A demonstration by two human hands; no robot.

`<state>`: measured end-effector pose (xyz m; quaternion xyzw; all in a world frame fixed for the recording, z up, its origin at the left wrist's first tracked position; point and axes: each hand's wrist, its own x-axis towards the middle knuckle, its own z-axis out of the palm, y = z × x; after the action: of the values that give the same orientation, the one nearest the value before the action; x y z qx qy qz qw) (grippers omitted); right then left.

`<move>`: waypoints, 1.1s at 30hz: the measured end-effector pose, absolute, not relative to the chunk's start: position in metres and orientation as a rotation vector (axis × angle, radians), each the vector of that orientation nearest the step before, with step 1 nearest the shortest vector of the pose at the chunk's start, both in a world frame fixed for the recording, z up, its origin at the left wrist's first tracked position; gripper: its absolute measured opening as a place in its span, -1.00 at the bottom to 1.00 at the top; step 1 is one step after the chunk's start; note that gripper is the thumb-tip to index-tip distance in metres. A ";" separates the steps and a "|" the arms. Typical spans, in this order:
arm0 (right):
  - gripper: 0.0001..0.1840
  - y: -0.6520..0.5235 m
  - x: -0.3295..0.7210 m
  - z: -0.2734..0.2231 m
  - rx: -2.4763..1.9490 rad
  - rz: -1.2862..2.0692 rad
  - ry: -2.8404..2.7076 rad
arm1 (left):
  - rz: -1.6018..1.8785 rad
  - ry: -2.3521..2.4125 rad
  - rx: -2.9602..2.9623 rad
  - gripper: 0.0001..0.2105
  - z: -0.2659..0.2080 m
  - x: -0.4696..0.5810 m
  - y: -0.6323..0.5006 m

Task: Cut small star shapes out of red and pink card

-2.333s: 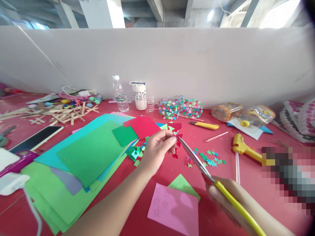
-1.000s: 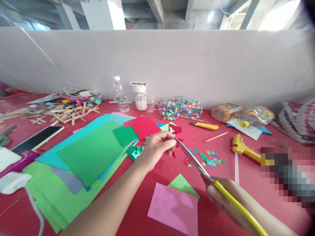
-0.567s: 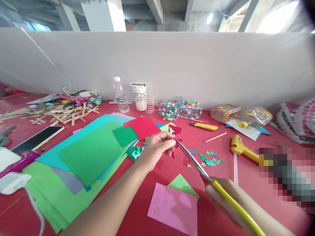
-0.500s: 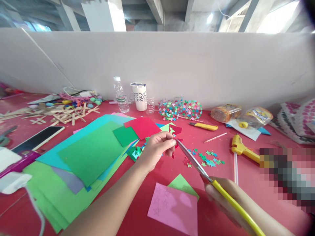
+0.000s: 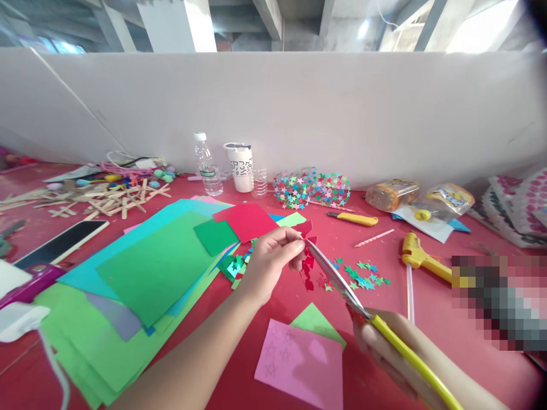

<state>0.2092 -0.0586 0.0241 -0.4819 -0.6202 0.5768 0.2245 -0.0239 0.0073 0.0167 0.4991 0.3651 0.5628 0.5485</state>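
Note:
My left hand [image 5: 273,256] pinches a small piece of red paper [image 5: 308,263], whose cut strips dangle by the fingertips. Yellow-handled scissors [image 5: 342,282] are gripped in my right hand [image 5: 384,344], and their blade tips meet the red paper close to my left thumb. Below the hands lies a pink paper square [image 5: 301,364] with pencil-drawn stars, partly over a light green paper [image 5: 317,322]. Small cut paper stars [image 5: 363,276] are scattered beyond the scissors. More green and blue cut pieces [image 5: 235,267] lie behind my left wrist.
Stacked coloured sheets [image 5: 158,267] cover the left side, with a phone [image 5: 64,244] and wooden sticks [image 5: 123,199] beyond. At the back stand a water bottle [image 5: 208,171], a white cup [image 5: 240,168] and star-covered bottles [image 5: 293,191]. A yellow cutter [image 5: 354,218] and glue gun [image 5: 421,256] lie right.
The red paper has turned in my left fingers, and its strips now hang lower. The scissors have barely moved, still at its edge.

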 end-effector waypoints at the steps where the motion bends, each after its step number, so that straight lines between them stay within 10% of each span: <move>1: -0.17 -0.060 0.211 0.025 -1.303 1.617 -1.696 | 1.341 0.866 1.178 -0.91 0.017 -0.023 0.007; 33: -0.29 -0.065 0.201 -0.007 -1.552 1.509 -1.594 | 1.390 0.838 1.011 -0.90 0.004 -0.004 0.001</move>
<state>0.2008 -0.0654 -0.0070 -0.5625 -0.5778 0.5471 0.2247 -0.0044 0.0012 0.0041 0.4319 0.3580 0.5938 0.5768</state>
